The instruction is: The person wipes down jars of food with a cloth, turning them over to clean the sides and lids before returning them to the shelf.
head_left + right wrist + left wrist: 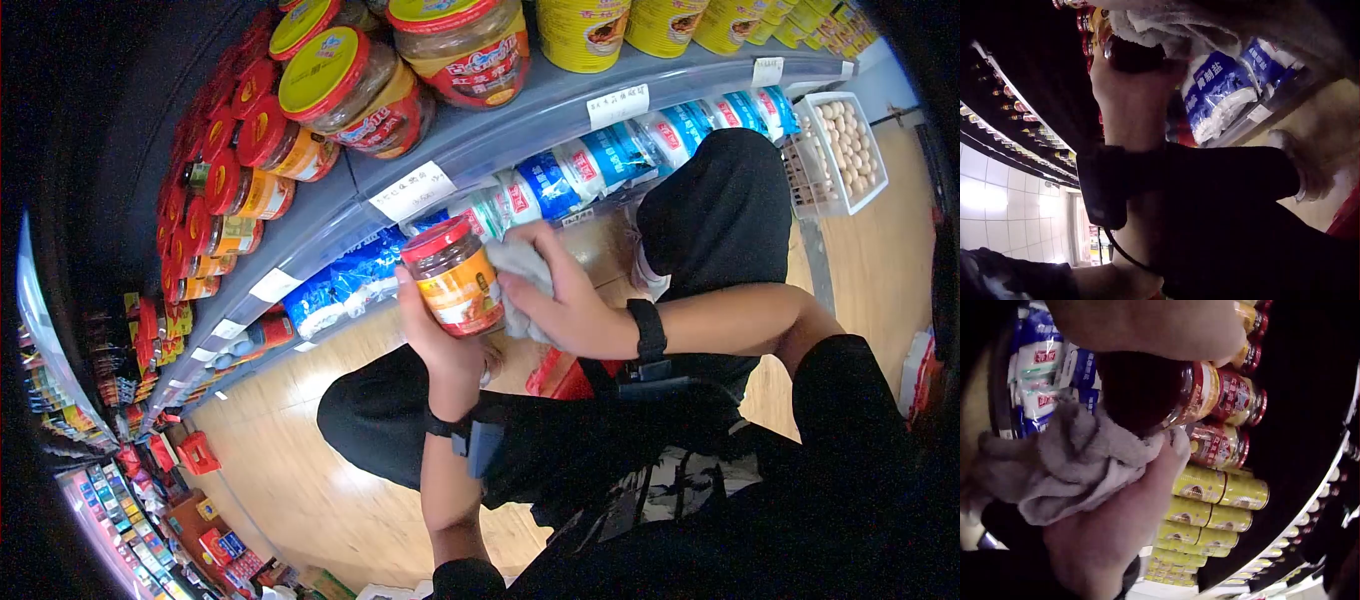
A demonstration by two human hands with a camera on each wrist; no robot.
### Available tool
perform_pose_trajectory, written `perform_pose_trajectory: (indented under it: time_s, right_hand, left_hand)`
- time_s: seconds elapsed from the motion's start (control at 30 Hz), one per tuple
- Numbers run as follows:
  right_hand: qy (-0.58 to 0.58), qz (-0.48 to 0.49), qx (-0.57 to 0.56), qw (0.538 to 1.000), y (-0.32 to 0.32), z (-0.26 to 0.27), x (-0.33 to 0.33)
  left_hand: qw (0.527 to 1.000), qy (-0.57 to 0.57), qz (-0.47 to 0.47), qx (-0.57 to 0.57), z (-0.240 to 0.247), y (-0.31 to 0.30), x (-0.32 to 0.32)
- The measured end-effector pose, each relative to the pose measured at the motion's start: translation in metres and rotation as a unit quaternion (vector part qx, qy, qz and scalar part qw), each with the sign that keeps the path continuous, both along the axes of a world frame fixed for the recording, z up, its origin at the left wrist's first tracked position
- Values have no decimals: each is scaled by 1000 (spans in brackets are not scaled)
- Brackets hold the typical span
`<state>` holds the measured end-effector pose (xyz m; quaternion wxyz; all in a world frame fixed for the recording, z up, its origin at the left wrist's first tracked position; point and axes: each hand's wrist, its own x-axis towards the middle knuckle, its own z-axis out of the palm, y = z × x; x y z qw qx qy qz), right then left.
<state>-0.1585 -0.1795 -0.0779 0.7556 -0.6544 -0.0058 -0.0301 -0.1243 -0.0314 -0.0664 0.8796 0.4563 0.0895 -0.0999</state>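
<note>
Bright, edge-warped head view, glare on the floor [290, 445]; wrist views dim, soft

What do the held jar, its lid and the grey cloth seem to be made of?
Jar: probably clear, smooth glass, since dark contents show through above the label; clear plastic is possible.
Lid: red and fairly smooth, likely painted metal, though plastic cannot be excluded.
Grey cloth: soft, matte fabric, perhaps terry; it bunches in loose folds and looks fuzzy.

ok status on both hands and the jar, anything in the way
Left hand gripping red-lidded glass jar, lid on. Right hand holding grey cloth at the jar's side. Nothing visibly blocking either.
</note>
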Motion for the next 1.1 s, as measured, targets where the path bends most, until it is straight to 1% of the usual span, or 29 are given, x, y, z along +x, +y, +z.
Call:
perform_pose_trajectory:
  time_s: [0.03,0.07,0.1,0.13,0.17,0.2,0.23,0.27,0.3,0.33,0.37,0.4,0.43,0.47,0.53,0.57,0.6,0.67,0.7,0.73,0.8,0.83,0.87,0.9,0.97,1.0,1.07,1.1]
  right_hand:
    - [-6,22,-19,1000,0,4,-3]
    - [-5,23,-18,1000,-2,7,-2]
    - [-82,40,-80,993,-7,8,1]
    - [-158,58,-141,976,-11,9,4]
    - [-158,59,-140,976,-15,11,9]
    - [-177,65,-148,971,-20,13,15]
    - [-195,71,-157,965,-23,14,17]
    - [-195,73,-158,965,-22,13,15]
    - [-127,38,-100,986,-19,11,14]
    - [-59,4,-41,997,-15,10,12]
    - [-11,-5,25,1000,-10,9,11]
    - [-12,-4,25,1000,-6,5,10]
    - [44,1,130,991,-2,0,10]
    - [99,5,234,967,1,-6,9]
    - [98,4,227,969,10,-15,2]
    - [98,8,217,971,12,-19,-1]
    - [99,9,217,971,8,-15,1]
    - [88,68,149,983,-2,-1,7]
    - [89,71,150,982,-5,4,11]
    - [83,59,162,981,-8,9,15]
    - [77,46,172,981,-10,9,21]
    - [72,39,202,976,-9,4,23]
    - [66,32,231,970,-8,-1,24]
    - [66,32,229,971,-5,-5,22]
    - [116,24,269,956,3,-12,15]
    - [116,22,270,956,4,-11,12]
    - [169,88,285,939,3,-10,5]
    - [153,118,303,933,4,-11,6]
  left_hand:
    - [1000,1,1,0,-1,-1,0]
    - [1000,15,11,17,-2,-1,2]
    - [999,30,22,33,-3,-1,3]
    - [997,44,33,49,-4,0,3]
    - [995,3,7,95,-7,1,2]
    - [995,4,8,95,-7,-2,2]
    - [984,-55,-9,172,-6,-7,2]
    - [962,-115,-25,247,-5,-10,2]
    - [980,-80,-36,180,-6,-10,1]
    - [980,-81,-35,179,-5,-9,1]
    - [983,-46,-46,172,-3,-7,0]
    - [985,-12,-57,165,-1,-6,0]
    - [984,-3,-36,172,1,-5,-1]
    - [984,-5,-39,173,1,-3,0]
    - [994,0,0,113,2,1,1]
    - [990,-25,11,137,2,0,3]
    - [990,-25,12,137,3,0,4]
    - [995,-13,-26,94,8,3,6]
    - [993,-21,-31,116,13,1,6]
    - [993,-20,-29,117,10,2,6]
    - [995,35,-40,85,3,2,5]
    - [996,61,-32,65,4,0,3]
    - [996,61,-33,63,4,-1,2]
    - [997,57,-34,43,3,-1,2]
    - [999,30,-30,13,1,-3,5]
    - [999,30,-32,15,3,-6,7]
    - [1000,-22,3,-19,8,-11,11]
    - [998,-47,8,-49,7,-7,14]
